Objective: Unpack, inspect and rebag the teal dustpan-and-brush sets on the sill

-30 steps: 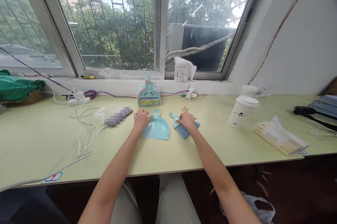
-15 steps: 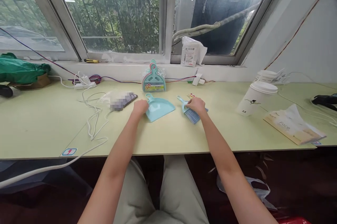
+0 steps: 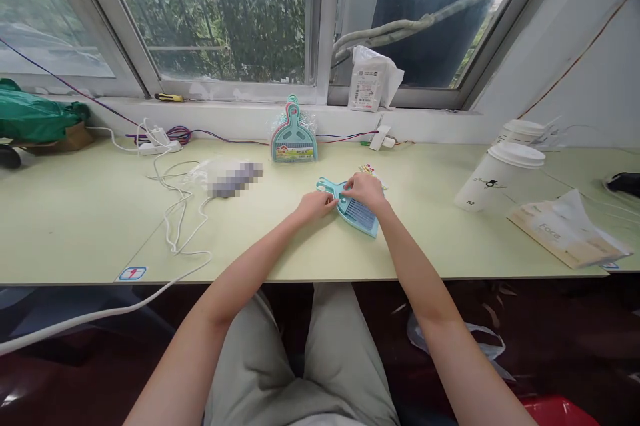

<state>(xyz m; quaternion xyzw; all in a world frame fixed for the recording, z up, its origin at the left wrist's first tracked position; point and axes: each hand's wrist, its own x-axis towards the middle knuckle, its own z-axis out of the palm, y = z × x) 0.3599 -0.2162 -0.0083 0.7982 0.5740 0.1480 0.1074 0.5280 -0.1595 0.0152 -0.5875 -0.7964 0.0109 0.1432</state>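
Observation:
A small light-blue dustpan (image 3: pixel 373 232) lies on the table, with a hand brush (image 3: pixel 361 215) of the same blue on top of it. The brush's grey-blue bristles point toward the near right, and both handles meet at the upper left. My left hand (image 3: pixel 315 205) is closed at the dustpan's left side, by the handle. My right hand (image 3: pixel 367 190) pinches the brush at its upper side. Fingers partly cover the brush's neck. Just behind my right hand, a small colourful card (image 3: pixel 367 169) is partly hidden.
More packed dustpan sets (image 3: pixel 294 136) lean against the wall. White cables (image 3: pixel 175 226) and a pixelated dark item (image 3: pixel 235 179) lie left. To the right are a tilted paper cup (image 3: pixel 493 179) and a tissue pack (image 3: pixel 565 233). The table's front edge (image 3: pixel 300 280) is near my legs.
My left hand has moved right with the dustpan, bringing it under the brush. The brush now lies over the dustpan. The camera view has shifted slightly.

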